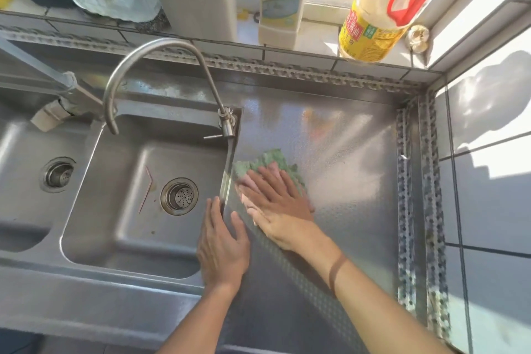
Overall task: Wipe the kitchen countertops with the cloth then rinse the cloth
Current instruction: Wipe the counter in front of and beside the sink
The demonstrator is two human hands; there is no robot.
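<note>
The cloth [265,165], green on its visible face with a pink patch showing between the fingers, lies flat on the steel countertop [339,152] at centre frame, just right of the sink [138,210] edge. The right hand [275,195] presses it down with fingers straight and spread; nothing is curled round or pinched. The exposed part of the cloth extends beyond the fingertips toward the upper part of the frame, and its long axis appears to run from lower left to upper right, roughly in line with the right forearm. The left hand [222,241] rests flat, fingers straight, over the rim between sink and countertop, just beside the right hand and below-left of the cloth; it holds nothing. The two hands are close but not touching. The right hand is therefore the working hand, directly on the cloth, while the left hand is the nearer one to the basin. Judged from this layout, wiping is in progress, with the unwiped-looking surface lying to the right and upper right of the cloth. Rinsing is not yet begun: the curved faucet [143,66] hangs over the basin to the upper left of the cloth. An oil bottle [373,29] stands on the tiled ledge at upper right, well apart from the hands.
</note>
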